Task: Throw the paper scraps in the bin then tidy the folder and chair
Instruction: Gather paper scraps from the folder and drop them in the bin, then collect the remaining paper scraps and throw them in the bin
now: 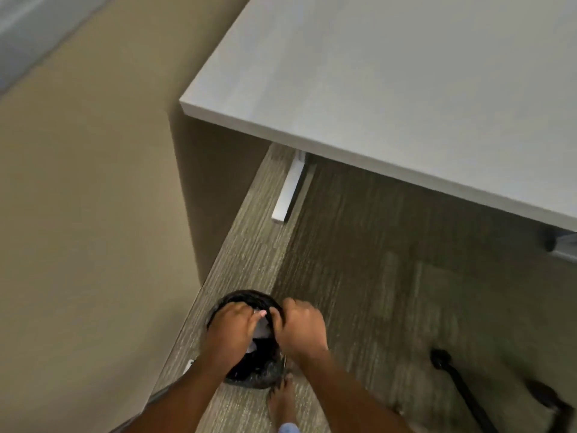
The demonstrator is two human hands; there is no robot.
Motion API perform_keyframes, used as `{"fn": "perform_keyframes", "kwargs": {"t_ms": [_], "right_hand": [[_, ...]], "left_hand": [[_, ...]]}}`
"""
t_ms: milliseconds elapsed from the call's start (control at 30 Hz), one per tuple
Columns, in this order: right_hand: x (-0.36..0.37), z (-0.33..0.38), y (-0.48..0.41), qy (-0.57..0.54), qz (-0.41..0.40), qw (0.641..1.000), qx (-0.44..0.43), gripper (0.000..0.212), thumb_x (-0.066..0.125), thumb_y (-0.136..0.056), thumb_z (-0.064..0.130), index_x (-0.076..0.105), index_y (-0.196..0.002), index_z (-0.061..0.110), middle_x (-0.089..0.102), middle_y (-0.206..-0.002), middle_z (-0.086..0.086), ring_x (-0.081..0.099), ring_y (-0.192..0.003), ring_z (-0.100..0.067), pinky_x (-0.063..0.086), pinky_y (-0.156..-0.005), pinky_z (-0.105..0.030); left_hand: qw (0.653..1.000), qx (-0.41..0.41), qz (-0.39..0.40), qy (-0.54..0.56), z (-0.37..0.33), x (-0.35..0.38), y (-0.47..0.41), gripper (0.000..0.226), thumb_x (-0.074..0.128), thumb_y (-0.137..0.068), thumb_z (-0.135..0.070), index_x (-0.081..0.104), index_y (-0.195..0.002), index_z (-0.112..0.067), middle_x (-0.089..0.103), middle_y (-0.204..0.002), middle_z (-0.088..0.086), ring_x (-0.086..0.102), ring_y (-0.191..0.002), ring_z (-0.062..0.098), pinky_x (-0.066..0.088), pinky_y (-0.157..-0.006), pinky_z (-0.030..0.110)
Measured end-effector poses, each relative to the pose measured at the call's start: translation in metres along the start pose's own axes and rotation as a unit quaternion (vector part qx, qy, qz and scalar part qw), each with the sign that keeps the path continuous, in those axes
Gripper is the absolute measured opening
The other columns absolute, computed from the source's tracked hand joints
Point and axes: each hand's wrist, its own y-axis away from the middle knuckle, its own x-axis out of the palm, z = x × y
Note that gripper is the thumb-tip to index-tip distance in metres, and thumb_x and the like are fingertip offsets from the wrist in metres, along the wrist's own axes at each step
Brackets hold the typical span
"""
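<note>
A small round black bin point(249, 378) with a dark liner stands on the floor beside the wall. Both my hands hover over its mouth. My left hand point(231, 326) and my right hand point(301, 326) are curled around pale paper scraps point(262, 328) that show between them, just above the bin's opening. Another bit of white paper point(251, 347) shows lower inside the bin. A black chair base leg with a caster point(449, 370) reaches in from the bottom right. No folder is in view.
A grey desk top point(390, 89) fills the upper right, its white foot point(288, 192) on the carpet below. A beige wall point(93, 214) runs down the left side. My bare foot point(282, 401) stands just behind the bin.
</note>
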Motion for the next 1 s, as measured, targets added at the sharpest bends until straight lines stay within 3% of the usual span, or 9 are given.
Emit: {"fn": "perform_keyframes", "kwargs": {"t_ms": [67, 167, 233, 333, 433, 500, 667, 867, 1000], "right_hand": [[-0.022, -0.009, 0.014, 0.001, -0.021, 1.000, 0.020, 0.040, 0.036, -0.096, 0.049, 0.059, -0.100, 0.017, 0.066, -0.105, -0.006, 0.059, -0.102, -0.029, 0.044, -0.081, -0.040], [-0.049, -0.029, 0.038, 0.002, -0.039, 0.998, 0.052, 0.043, 0.033, -0.097, 0.050, 0.057, -0.113, 0.018, 0.061, -0.119, -0.004, 0.053, -0.114, -0.027, 0.041, -0.093, -0.043], [-0.065, -0.046, 0.055, -0.012, -0.053, 0.996, 0.073, 0.045, 0.033, -0.097, 0.051, 0.054, -0.120, 0.018, 0.058, -0.125, -0.005, 0.049, -0.119, -0.028, 0.039, -0.099, -0.046], [-0.090, -0.072, 0.083, -0.027, -0.079, 0.991, 0.106, 0.047, 0.034, -0.095, 0.053, 0.052, -0.122, 0.019, 0.056, -0.128, -0.005, 0.048, -0.120, -0.027, 0.040, -0.099, -0.048], [-0.112, -0.099, 0.111, -0.038, -0.110, 0.982, 0.145, 0.050, 0.034, -0.093, 0.054, 0.051, -0.124, 0.019, 0.056, -0.130, -0.006, 0.048, -0.121, -0.028, 0.040, -0.099, -0.049], [-0.127, -0.119, 0.134, -0.052, -0.130, 0.975, 0.173, 0.051, 0.035, -0.093, 0.054, 0.050, -0.126, 0.018, 0.055, -0.130, -0.006, 0.049, -0.121, -0.028, 0.040, -0.099, -0.050], [-0.173, -0.209, 0.210, -0.073, -0.222, 0.931, 0.281, 0.047, 0.038, -0.091, 0.054, 0.050, -0.121, 0.019, 0.058, -0.121, -0.005, 0.052, -0.113, -0.026, 0.044, -0.092, -0.048], [-0.187, -0.246, 0.246, -0.089, -0.236, 0.908, 0.336, 0.048, 0.039, -0.091, 0.053, 0.047, -0.123, 0.018, 0.055, -0.122, -0.005, 0.050, -0.114, -0.027, 0.041, -0.094, -0.050], [-0.197, -0.293, 0.294, -0.103, -0.269, 0.872, 0.397, 0.044, 0.041, -0.090, 0.053, 0.047, -0.119, 0.020, 0.055, -0.119, -0.002, 0.050, -0.110, -0.026, 0.043, -0.091, -0.048]], "left_hand": [[1.000, 0.023, -0.016, -0.004, -0.024, -0.010, 0.005, 0.040, 0.044, -0.087, -0.041, 0.065, -0.064, -0.017, 0.066, -0.061, 0.002, 0.063, -0.062, 0.022, 0.052, -0.059, 0.028], [0.997, 0.074, -0.032, -0.014, -0.067, -0.027, 0.014, 0.054, 0.031, -0.090, -0.050, 0.065, -0.066, -0.016, 0.066, -0.063, 0.003, 0.064, -0.066, 0.025, 0.052, -0.063, 0.031], [0.994, 0.105, -0.020, -0.028, -0.094, -0.033, 0.018, 0.087, 0.002, -0.085, -0.070, 0.068, -0.081, -0.013, 0.069, -0.080, 0.006, 0.064, -0.081, 0.026, 0.049, -0.076, 0.036], [0.984, 0.168, 0.004, -0.058, -0.131, -0.033, 0.022, 0.118, -0.028, -0.068, -0.072, 0.067, -0.104, -0.012, 0.068, -0.099, 0.008, 0.060, -0.097, 0.028, 0.043, -0.085, 0.037], [0.987, 0.158, -0.010, 0.010, -0.182, -0.036, 0.030, 0.092, -0.003, -0.082, -0.072, 0.065, -0.079, -0.011, 0.067, -0.080, 0.008, 0.061, -0.083, 0.028, 0.047, -0.076, 0.038], [0.985, 0.170, -0.002, 0.007, -0.214, -0.034, 0.031, 0.078, 0.010, -0.084, -0.070, 0.061, -0.074, -0.013, 0.066, -0.078, 0.007, 0.060, -0.082, 0.027, 0.047, -0.076, 0.039], [0.954, 0.293, 0.057, -0.027, -0.337, -0.016, 0.034, 0.082, 0.007, -0.087, -0.070, 0.062, -0.068, -0.012, 0.066, -0.071, 0.008, 0.062, -0.074, 0.029, 0.050, -0.072, 0.041], [0.934, 0.350, 0.048, -0.055, -0.389, 0.001, 0.030, 0.077, 0.007, -0.087, -0.069, 0.054, -0.061, -0.014, 0.061, -0.064, 0.007, 0.060, -0.068, 0.030, 0.048, -0.068, 0.040], [0.907, 0.401, 0.102, -0.080, -0.459, 0.019, 0.043, 0.076, 0.010, -0.087, -0.067, 0.058, -0.064, -0.014, 0.064, -0.067, 0.007, 0.061, -0.072, 0.029, 0.049, -0.070, 0.040]]}}
